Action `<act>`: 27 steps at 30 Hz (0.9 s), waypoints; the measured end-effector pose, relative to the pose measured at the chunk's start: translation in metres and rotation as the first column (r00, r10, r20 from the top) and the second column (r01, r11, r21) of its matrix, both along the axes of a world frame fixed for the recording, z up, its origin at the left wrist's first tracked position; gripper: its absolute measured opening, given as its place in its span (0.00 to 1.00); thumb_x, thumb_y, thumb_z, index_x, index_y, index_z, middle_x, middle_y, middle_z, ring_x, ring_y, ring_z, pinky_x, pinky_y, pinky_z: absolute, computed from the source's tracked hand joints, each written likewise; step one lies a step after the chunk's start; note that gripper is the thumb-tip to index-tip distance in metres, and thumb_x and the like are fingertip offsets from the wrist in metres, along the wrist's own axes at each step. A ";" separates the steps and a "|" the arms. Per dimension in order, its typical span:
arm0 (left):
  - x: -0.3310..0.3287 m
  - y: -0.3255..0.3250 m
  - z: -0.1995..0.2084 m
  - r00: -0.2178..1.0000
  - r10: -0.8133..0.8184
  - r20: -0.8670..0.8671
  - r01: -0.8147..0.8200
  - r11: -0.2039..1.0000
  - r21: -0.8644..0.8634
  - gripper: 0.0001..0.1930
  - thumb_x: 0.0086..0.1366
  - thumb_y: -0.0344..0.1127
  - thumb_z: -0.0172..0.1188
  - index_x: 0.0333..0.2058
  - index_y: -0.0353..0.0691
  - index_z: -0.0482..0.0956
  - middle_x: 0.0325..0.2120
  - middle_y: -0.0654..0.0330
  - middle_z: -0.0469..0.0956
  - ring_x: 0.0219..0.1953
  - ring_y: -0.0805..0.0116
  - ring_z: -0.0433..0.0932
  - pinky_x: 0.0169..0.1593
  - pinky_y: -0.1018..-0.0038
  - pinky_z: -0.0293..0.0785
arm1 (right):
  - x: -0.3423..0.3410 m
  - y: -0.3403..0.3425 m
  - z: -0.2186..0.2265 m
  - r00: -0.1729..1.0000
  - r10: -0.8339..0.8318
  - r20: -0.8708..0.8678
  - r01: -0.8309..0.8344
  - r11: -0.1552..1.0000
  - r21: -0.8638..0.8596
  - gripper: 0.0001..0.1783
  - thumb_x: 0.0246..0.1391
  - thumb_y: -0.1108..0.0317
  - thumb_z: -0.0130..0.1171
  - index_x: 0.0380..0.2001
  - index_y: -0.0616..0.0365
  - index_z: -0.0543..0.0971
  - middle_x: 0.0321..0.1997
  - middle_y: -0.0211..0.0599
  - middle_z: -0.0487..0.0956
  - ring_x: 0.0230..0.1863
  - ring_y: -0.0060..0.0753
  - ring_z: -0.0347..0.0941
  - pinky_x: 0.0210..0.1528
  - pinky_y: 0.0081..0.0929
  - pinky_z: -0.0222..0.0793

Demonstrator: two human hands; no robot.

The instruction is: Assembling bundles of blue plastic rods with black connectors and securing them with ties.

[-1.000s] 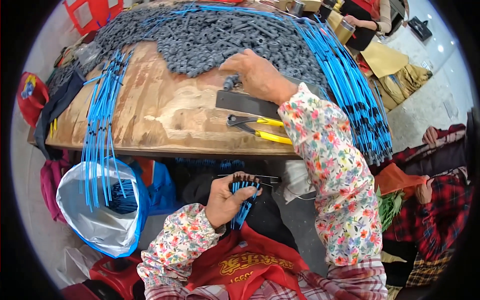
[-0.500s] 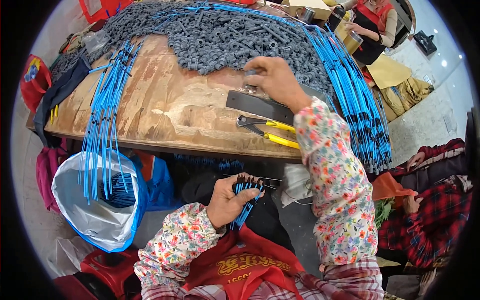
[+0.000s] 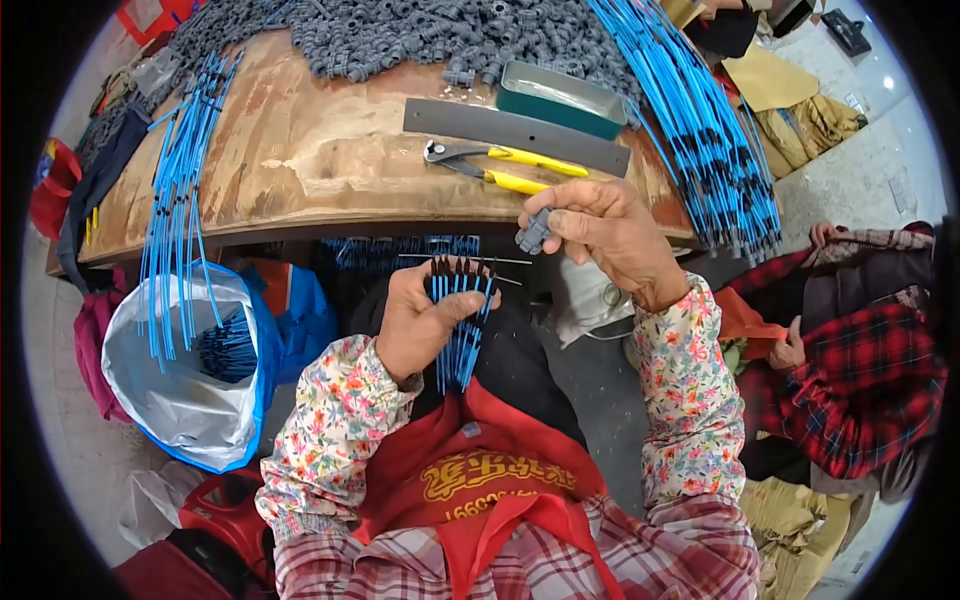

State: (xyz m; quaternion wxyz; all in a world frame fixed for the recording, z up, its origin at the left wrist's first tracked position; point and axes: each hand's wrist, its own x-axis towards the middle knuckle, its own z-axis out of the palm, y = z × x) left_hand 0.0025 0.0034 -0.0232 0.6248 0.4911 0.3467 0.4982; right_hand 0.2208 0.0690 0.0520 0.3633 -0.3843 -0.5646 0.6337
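Observation:
My left hand (image 3: pixel 420 318) is closed around a fan of thin blue tubes (image 3: pixel 462 340) with dark upper ends, held upright above my lap. Thin metal rods (image 3: pixel 505 262) stick out sideways behind their tops. To the right and a little higher, my right hand (image 3: pixel 605 235) pinches a small grey ribbed plastic fitting (image 3: pixel 535 232) between thumb and fingers. The fitting is apart from the tubes. Just beyond it on the table lie yellow-handled pincers (image 3: pixel 505 168) and a flat grey metal bar (image 3: pixel 515 135).
A heap of grey fittings (image 3: pixel 400 40) covers the far table, beside a green tray (image 3: pixel 560 105). Bundles of blue tubes lie at right (image 3: pixel 700 150) and left (image 3: pixel 180 190). A white-lined bag (image 3: pixel 190 420) stands at left. Another person in a checked sleeve (image 3: pixel 860 390) sits at right.
My right hand has come back from the edge of the grey heap toward my left hand, carrying a grey fitting. The view has tilted down. My left hand keeps hold of the blue tubes.

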 end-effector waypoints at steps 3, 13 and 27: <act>0.002 -0.002 -0.001 1.000 0.000 0.014 0.000 1.000 0.006 0.10 0.58 0.28 0.61 0.37 0.28 0.75 0.30 0.56 0.81 0.33 0.72 0.80 0.41 0.76 0.76 | -0.003 -0.010 -0.010 0.989 -0.042 0.144 0.032 0.997 0.065 0.09 0.52 0.69 0.60 0.33 0.65 0.80 0.24 0.27 0.76 0.21 0.12 0.70 0.18 0.09 0.61; 0.000 -0.008 0.003 1.000 0.022 0.002 -0.022 1.000 0.007 0.11 0.58 0.31 0.63 0.36 0.29 0.78 0.29 0.57 0.81 0.32 0.73 0.80 0.41 0.76 0.76 | -0.016 -0.021 -0.022 0.983 -0.033 0.182 0.018 0.996 0.087 0.12 0.53 0.65 0.60 0.33 0.64 0.78 0.25 0.28 0.77 0.21 0.12 0.69 0.18 0.08 0.60; 0.004 -0.011 0.003 1.000 0.027 -0.005 -0.027 1.000 0.006 0.09 0.59 0.30 0.62 0.37 0.31 0.79 0.29 0.59 0.81 0.31 0.75 0.79 0.40 0.78 0.75 | -0.032 -0.026 -0.020 0.982 -0.115 0.147 0.098 0.988 0.119 0.09 0.50 0.65 0.64 0.29 0.61 0.79 0.22 0.25 0.76 0.18 0.10 0.67 0.17 0.07 0.58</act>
